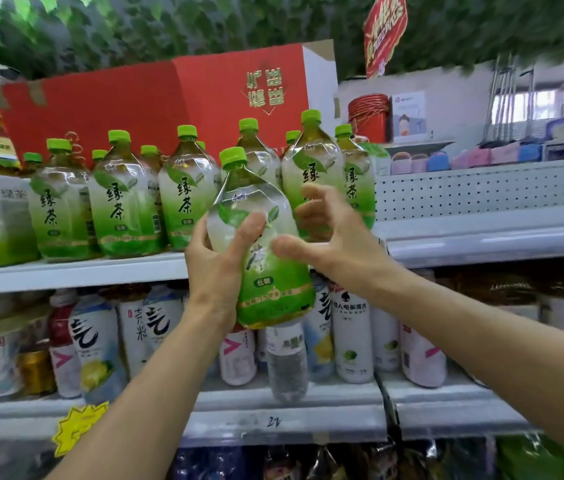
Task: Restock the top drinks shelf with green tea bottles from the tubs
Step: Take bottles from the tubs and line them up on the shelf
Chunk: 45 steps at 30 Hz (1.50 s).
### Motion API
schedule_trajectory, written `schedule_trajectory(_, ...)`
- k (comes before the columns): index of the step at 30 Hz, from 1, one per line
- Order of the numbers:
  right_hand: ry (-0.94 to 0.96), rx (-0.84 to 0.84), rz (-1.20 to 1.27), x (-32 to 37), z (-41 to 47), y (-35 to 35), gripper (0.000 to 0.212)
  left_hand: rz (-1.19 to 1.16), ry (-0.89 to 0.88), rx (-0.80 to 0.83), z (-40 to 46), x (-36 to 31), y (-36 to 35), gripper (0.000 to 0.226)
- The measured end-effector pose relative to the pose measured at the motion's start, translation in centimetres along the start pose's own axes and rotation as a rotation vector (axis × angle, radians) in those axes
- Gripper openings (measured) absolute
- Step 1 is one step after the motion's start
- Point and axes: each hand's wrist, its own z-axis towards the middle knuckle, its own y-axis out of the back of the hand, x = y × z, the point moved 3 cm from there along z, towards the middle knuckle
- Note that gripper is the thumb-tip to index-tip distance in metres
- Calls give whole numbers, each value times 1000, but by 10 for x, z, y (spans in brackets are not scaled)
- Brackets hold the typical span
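**Green tea bottle held up at the top shelf**

Two bare forearms reach up from the bottom of the view. The left hand (pixel 216 261) has its grip wrapped round a green tea bottle (pixel 260 251), thumb across the label and fingers behind it. The bottle tilts slightly left, green cap up, in front of the edge of the top shelf (pixel 76 271). The right hand (pixel 329 233) is spread beside the bottle's right side, fingers loosely curved, its grip open with nothing clasped; whether the thumb touches the label I cannot tell. A row of matching green tea bottles (pixel 124 202) stands on the top shelf, before a red carton (pixel 156 98). Mixed drinks (pixel 351 337) fill the shelf below.
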Motion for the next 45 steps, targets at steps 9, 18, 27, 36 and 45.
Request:
schedule_trajectory(9,-111,-38,142,6,-5,47,84,-12,-96,139,3,-27,-70,116)
schedule_trajectory(18,-151,-298,227,-32,29,125,93,902,-335,188,32,12,-99,100)
schedule_trajectory(27,-309,-171,170,-93,66,132,117,1107,-425,154,44,37,-116,115)
schedule_trajectory(36,-364,34,199,-102,79,136,47,1097,-415,-66,37,54,-127,104)
schedule_trajectory(45,-354,10,31,-104,80,135,38,1077,-407,-87,35,56,-127,101)
